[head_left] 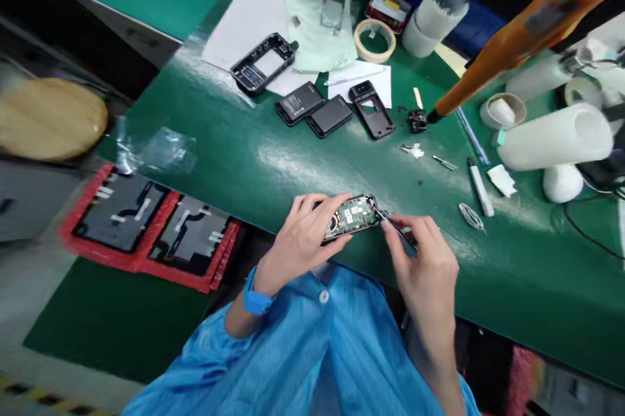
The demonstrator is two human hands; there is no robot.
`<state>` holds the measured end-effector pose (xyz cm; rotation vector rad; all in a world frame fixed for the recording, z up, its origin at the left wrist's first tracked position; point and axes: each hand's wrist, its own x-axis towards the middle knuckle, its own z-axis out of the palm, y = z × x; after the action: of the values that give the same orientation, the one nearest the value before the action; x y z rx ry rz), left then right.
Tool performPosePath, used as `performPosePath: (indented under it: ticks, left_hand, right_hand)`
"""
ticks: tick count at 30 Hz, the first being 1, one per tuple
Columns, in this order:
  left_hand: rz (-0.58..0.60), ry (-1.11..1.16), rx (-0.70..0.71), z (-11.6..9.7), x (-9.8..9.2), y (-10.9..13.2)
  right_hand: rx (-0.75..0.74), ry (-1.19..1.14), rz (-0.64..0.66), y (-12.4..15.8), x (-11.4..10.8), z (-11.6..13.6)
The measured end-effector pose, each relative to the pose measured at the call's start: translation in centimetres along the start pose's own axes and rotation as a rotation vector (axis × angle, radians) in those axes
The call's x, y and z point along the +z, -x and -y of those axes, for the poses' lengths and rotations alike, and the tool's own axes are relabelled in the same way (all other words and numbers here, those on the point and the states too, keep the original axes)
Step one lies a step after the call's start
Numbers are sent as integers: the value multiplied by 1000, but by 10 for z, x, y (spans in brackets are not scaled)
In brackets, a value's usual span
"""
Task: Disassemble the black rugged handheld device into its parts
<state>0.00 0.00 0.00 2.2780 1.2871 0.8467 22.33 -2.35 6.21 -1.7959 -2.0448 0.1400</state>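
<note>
My left hand [312, 227] grips an opened phone [352, 215] by its left end, just above the front edge of the green bench. The phone's green circuit board faces up, with a round part near my fingers. In my right hand [422, 250] is a slim dark tool, seemingly tweezers [401, 232], whose tip touches the phone's right end. Farther back lie a phone housing with a keypad [263, 64], two dark batteries [299, 103] and an empty black back housing [372, 110].
An orange electric screwdriver [517, 32] hangs at upper right, its tip by a small black part [417, 120]. White rolls [551, 139], a tape roll [375, 40] and a white-handled tool [481, 188] lie around. Red-edged trays [141, 260] sit lower left, beside a round stool [51, 118].
</note>
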Motion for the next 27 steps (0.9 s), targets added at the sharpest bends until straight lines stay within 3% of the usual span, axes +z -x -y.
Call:
performPosePath:
  ticks: [4,10,18,27]
  left_hand:
    - [34,25,-18,4,-3,2]
    - [-86,-14,-29,8,-4,15]
    - [-208,65,79,13,2,18]
    - [-255,2,167,14,2,15]
  right_hand:
    - [-66,-100,41,2,-6,-2]
    - [-122,-98,151,6,-4,11]
    - [-249,38,191,0,2,22]
    - [-284,178,230,-4,-6,30]
